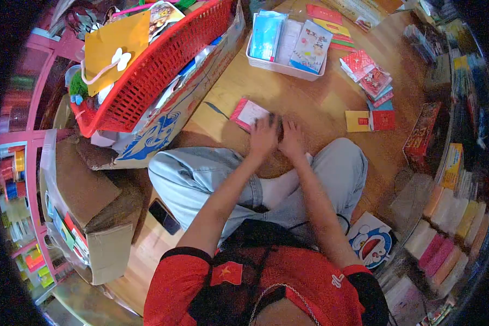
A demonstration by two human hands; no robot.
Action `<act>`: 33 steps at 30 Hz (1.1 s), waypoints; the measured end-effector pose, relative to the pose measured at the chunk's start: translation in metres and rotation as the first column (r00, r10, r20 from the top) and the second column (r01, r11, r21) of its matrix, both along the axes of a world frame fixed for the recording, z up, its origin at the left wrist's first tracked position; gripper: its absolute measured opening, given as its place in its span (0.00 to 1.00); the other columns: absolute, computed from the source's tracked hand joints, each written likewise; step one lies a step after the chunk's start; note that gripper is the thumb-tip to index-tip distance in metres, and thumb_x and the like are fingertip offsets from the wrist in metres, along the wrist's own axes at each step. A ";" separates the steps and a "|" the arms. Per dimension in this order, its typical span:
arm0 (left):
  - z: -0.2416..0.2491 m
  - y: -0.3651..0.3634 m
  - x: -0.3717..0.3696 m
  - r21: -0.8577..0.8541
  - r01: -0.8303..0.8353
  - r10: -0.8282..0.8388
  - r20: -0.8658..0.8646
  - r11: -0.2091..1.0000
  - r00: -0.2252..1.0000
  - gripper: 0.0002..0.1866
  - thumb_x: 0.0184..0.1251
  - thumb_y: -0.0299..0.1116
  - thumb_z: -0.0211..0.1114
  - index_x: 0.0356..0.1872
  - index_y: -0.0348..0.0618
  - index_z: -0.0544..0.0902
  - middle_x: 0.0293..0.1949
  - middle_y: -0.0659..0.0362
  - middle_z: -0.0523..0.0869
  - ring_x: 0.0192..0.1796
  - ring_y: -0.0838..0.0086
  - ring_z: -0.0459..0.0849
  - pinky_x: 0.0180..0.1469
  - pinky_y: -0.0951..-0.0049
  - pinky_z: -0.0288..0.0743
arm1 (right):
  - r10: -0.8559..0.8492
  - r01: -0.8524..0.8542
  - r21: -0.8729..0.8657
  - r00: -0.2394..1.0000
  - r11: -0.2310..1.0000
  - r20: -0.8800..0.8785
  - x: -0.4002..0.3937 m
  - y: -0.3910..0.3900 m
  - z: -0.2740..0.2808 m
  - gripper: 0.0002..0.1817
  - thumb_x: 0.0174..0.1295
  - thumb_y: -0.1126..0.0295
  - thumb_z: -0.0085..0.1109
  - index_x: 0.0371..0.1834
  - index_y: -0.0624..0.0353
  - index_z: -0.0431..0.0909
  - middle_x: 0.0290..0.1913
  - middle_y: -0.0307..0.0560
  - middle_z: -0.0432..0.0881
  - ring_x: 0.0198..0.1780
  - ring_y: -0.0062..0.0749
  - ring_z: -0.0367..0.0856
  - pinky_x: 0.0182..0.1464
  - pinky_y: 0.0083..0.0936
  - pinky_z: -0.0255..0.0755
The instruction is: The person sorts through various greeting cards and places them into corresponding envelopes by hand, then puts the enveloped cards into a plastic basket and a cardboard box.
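Observation:
On the wooden floor between my knees, my left hand (264, 136) is at the lower right corner of a pink-and-white packet (251, 114). My right hand (292, 140) is close beside it, with its fingers pointing forward and down. The fingers of both hands are dim and smeared, and a dark patch lies between them. I cannot make out whether anything is held there. To the right of my hands lie a yellow envelope (357, 121) and a red envelope (383, 120), below a fanned pile of red patterned envelopes (370, 76).
A white basket (286, 69) of packets stands ahead. At left, a red plastic basket (152, 76) rests on a printed carton (152, 138). An open cardboard box (111, 250) and a phone (164, 217) are beside my left leg. Stacked goods (445, 233) line the right side.

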State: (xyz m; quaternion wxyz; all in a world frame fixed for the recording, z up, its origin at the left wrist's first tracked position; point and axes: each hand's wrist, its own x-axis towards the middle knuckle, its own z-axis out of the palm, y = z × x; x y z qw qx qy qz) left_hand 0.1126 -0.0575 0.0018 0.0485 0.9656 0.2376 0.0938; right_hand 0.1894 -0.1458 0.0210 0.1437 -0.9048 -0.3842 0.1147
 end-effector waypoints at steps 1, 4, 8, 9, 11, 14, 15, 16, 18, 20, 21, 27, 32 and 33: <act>0.000 -0.007 -0.008 -0.001 0.001 -0.001 0.002 1.000 1.000 0.28 0.57 0.36 0.53 0.62 0.49 0.66 0.56 0.49 0.71 0.57 0.56 0.68 0.57 0.52 0.61 | 0.030 -0.027 -0.035 0.996 0.999 0.086 0.003 -0.002 -0.015 0.48 0.37 0.50 0.70 0.64 0.52 0.59 0.62 0.51 0.64 0.61 0.55 0.62 0.62 0.49 0.55; 0.002 -0.008 -0.041 -0.242 0.063 -0.049 0.062 0.968 0.997 0.29 0.56 0.37 0.55 0.63 0.50 0.65 0.55 0.50 0.71 0.57 0.57 0.69 0.59 0.51 0.59 | 0.054 -0.050 -0.061 0.996 0.997 0.065 0.001 -0.003 0.011 0.48 0.38 0.52 0.70 0.64 0.53 0.58 0.60 0.53 0.65 0.61 0.54 0.63 0.62 0.49 0.55; 0.054 0.049 -0.068 -0.197 0.111 -0.137 -0.124 0.974 0.983 0.27 0.52 0.42 0.59 0.56 0.49 0.74 0.55 0.51 0.71 0.57 0.58 0.69 0.60 0.54 0.59 | -0.017 0.021 0.031 0.991 0.999 -0.130 0.000 0.004 0.043 0.44 0.39 0.60 0.71 0.63 0.54 0.59 0.58 0.56 0.66 0.61 0.53 0.62 0.62 0.47 0.56; 0.073 0.061 -0.064 -0.229 0.099 -0.151 -0.224 0.968 0.963 0.26 0.50 0.43 0.60 0.53 0.49 0.77 0.55 0.52 0.71 0.58 0.58 0.69 0.60 0.55 0.59 | -0.020 0.025 0.036 0.991 0.999 -0.134 0.001 0.005 0.038 0.44 0.39 0.60 0.71 0.63 0.54 0.59 0.58 0.56 0.66 0.61 0.53 0.62 0.62 0.47 0.56; 0.083 0.088 -0.037 -0.146 0.058 -0.080 -0.155 0.988 0.985 0.22 0.48 0.43 0.60 0.47 0.50 0.80 0.54 0.56 0.74 0.57 0.59 0.69 0.59 0.56 0.59 | -0.089 0.141 0.268 0.976 0.953 -0.198 0.004 0.005 0.022 0.42 0.40 0.67 0.71 0.61 0.57 0.60 0.55 0.57 0.68 0.58 0.53 0.65 0.60 0.43 0.60; 0.087 0.118 0.038 -0.029 0.057 -0.053 0.113 0.998 0.992 0.24 0.48 0.41 0.61 0.50 0.50 0.77 0.51 0.58 0.76 0.55 0.63 0.72 0.57 0.56 0.61 | -0.056 0.153 0.340 0.959 0.928 -0.278 0.015 0.001 0.008 0.41 0.40 0.72 0.70 0.60 0.61 0.58 0.54 0.59 0.70 0.55 0.55 0.69 0.57 0.40 0.65; 0.094 0.121 0.062 -0.007 0.086 -0.082 0.210 0.996 0.974 0.24 0.48 0.40 0.61 0.51 0.49 0.76 0.51 0.58 0.77 0.54 0.63 0.74 0.55 0.57 0.64 | -0.064 0.158 0.338 0.960 0.928 -0.273 0.015 -0.001 0.014 0.41 0.40 0.72 0.70 0.60 0.61 0.58 0.54 0.59 0.70 0.55 0.55 0.69 0.57 0.40 0.65; 0.092 0.124 0.086 -0.010 0.093 -0.089 0.216 0.996 0.972 0.24 0.48 0.40 0.61 0.51 0.49 0.76 0.51 0.58 0.77 0.54 0.63 0.74 0.55 0.57 0.64 | -0.052 0.225 0.410 0.918 0.884 -0.392 0.011 0.000 0.028 0.41 0.42 0.74 0.69 0.61 0.62 0.55 0.54 0.59 0.70 0.54 0.53 0.71 0.56 0.39 0.66; 0.086 0.124 0.121 -0.150 0.177 -0.136 0.253 0.973 0.958 0.24 0.50 0.40 0.61 0.51 0.49 0.75 0.51 0.58 0.77 0.50 0.63 0.77 0.51 0.57 0.69 | -0.034 0.305 0.468 0.864 0.829 -0.502 0.013 -0.004 0.021 0.42 0.44 0.76 0.67 0.63 0.63 0.53 0.54 0.59 0.71 0.53 0.50 0.72 0.55 0.38 0.67; 0.081 0.116 0.129 -0.162 0.137 -0.114 0.141 0.977 0.983 0.23 0.50 0.40 0.61 0.50 0.49 0.75 0.51 0.59 0.77 0.48 0.63 0.79 0.49 0.57 0.71 | 0.044 0.357 0.569 0.820 0.741 -0.571 0.019 -0.007 -0.010 0.44 0.47 0.80 0.63 0.67 0.61 0.47 0.57 0.57 0.70 0.55 0.41 0.72 0.53 0.32 0.69; 0.078 0.111 0.130 -0.166 0.085 -0.082 0.024 0.982 0.996 0.22 0.51 0.41 0.61 0.49 0.49 0.76 0.52 0.60 0.77 0.46 0.63 0.80 0.47 0.57 0.72 | 0.038 0.362 0.569 0.820 0.739 -0.571 0.022 -0.013 -0.013 0.44 0.47 0.80 0.63 0.67 0.61 0.47 0.57 0.57 0.70 0.55 0.41 0.72 0.53 0.32 0.69; 0.073 0.109 0.089 -0.203 0.075 -0.069 0.036 0.976 0.997 0.24 0.53 0.44 0.59 0.53 0.53 0.73 0.56 0.63 0.74 0.47 0.64 0.80 0.48 0.56 0.72 | -0.022 0.462 0.371 0.649 0.805 -0.760 0.046 -0.057 0.026 0.40 0.54 0.83 0.54 0.69 0.58 0.44 0.62 0.54 0.65 0.58 0.34 0.69 0.55 0.25 0.66; 0.062 0.090 0.018 -0.210 0.095 -0.093 0.021 0.973 0.995 0.28 0.53 0.43 0.57 0.59 0.57 0.69 0.59 0.63 0.72 0.47 0.63 0.80 0.48 0.55 0.72 | -0.094 0.465 0.538 0.811 0.703 -0.577 0.029 -0.127 0.076 0.33 0.59 0.78 0.51 0.68 0.54 0.51 0.41 0.43 0.76 0.35 0.19 0.71 0.35 0.17 0.68; 0.061 0.085 0.007 -0.227 0.098 -0.094 0.032 0.969 0.995 0.29 0.52 0.43 0.57 0.60 0.58 0.67 0.60 0.63 0.71 0.47 0.63 0.80 0.49 0.56 0.73 | -0.136 0.592 0.408 0.666 0.696 -0.734 0.018 -0.132 0.113 0.31 0.60 0.77 0.51 0.67 0.54 0.53 0.35 0.39 0.77 0.30 0.15 0.68 0.32 0.14 0.66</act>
